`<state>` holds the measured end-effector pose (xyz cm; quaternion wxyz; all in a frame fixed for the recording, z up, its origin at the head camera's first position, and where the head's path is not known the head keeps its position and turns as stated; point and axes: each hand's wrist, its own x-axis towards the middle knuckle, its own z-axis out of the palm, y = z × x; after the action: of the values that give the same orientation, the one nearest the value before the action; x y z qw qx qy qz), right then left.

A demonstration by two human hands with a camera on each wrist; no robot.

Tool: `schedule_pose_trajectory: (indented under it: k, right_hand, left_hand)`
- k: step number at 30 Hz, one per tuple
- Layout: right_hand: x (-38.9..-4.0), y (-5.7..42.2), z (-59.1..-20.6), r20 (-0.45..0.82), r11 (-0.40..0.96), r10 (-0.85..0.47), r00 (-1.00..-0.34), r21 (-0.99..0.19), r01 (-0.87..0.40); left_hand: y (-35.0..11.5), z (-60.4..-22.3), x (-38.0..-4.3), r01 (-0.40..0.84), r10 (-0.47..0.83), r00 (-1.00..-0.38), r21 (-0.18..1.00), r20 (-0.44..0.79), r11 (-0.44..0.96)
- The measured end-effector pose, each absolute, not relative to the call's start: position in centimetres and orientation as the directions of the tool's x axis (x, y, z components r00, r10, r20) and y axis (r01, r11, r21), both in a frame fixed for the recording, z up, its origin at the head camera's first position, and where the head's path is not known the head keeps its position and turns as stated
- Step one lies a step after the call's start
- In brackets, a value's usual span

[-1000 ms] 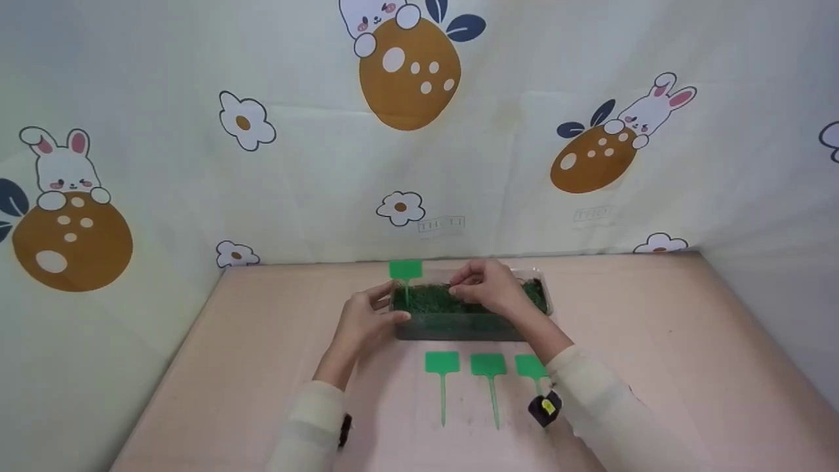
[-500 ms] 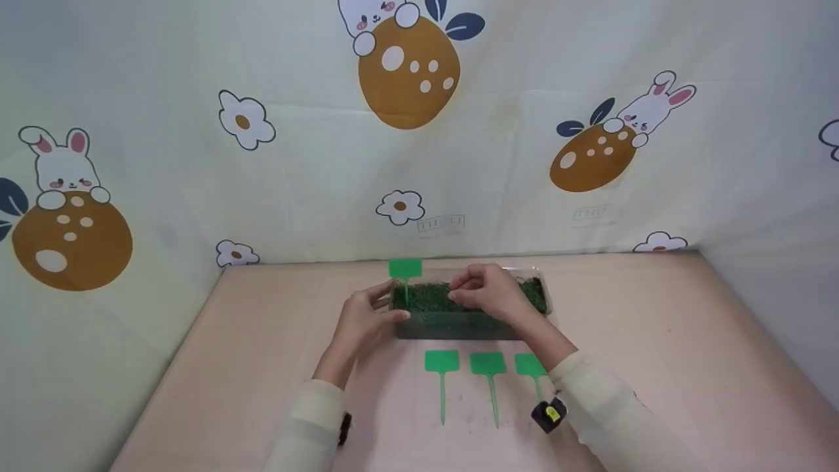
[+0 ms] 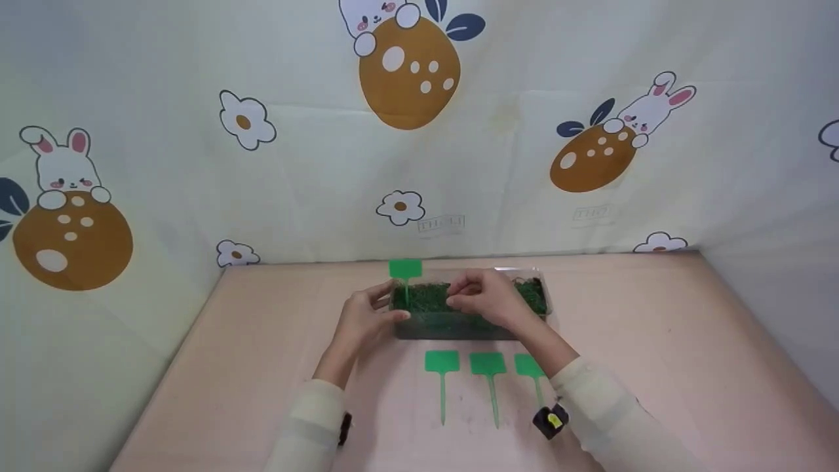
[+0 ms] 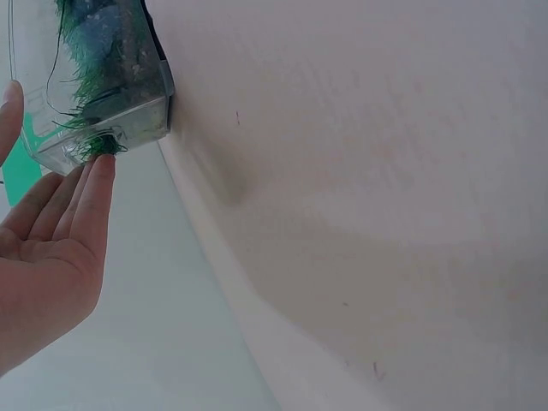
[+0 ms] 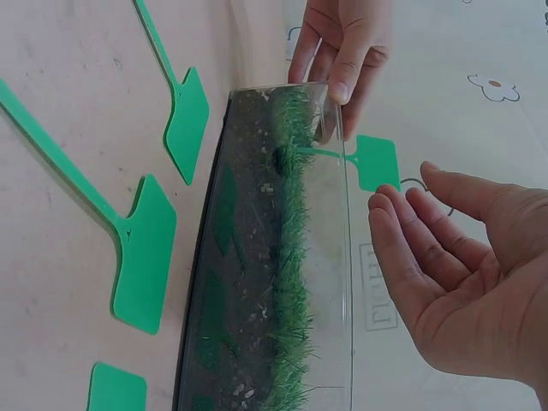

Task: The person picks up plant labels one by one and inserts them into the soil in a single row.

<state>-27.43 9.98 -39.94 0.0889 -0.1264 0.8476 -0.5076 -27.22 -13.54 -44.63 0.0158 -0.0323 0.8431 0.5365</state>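
A clear plastic box [image 3: 452,328] of soil and short green grass [image 5: 294,231] stands near the back of the table. My left hand [image 3: 367,321] holds its left end, the thumb at the front corner and the fingers round the end wall. Close to that hand, a green plant label [image 3: 406,269] stands upright in the grass. My right hand [image 3: 488,298] hovers over the middle of the grass with fingers loosely curled. Its thumb and fingertips are apart in the right wrist view, and nothing shows between them.
Three more green plant labels lie in a row before the box: a left one [image 3: 442,361], a middle one [image 3: 488,363] and a right one [image 3: 528,366], partly covered by the right wrist's camera [image 3: 550,421]. A patterned cloth [image 3: 314,164] hangs behind the table.
My right hand has come down and slightly toward me over the grass. The left hand, the box and the labels stay where they were.
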Motion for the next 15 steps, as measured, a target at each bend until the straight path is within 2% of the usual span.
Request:
schedule_pose_trajectory:
  k: [15]
  right_hand:
    - [-26.47,9.9,-40.45,0.009,0.451,-0.365,-0.931,-0.873,-0.185]
  left_hand:
    - [-13.65,-44.41,-27.02,-0.048,-0.017,-0.999,0.898,-0.045,0.437]
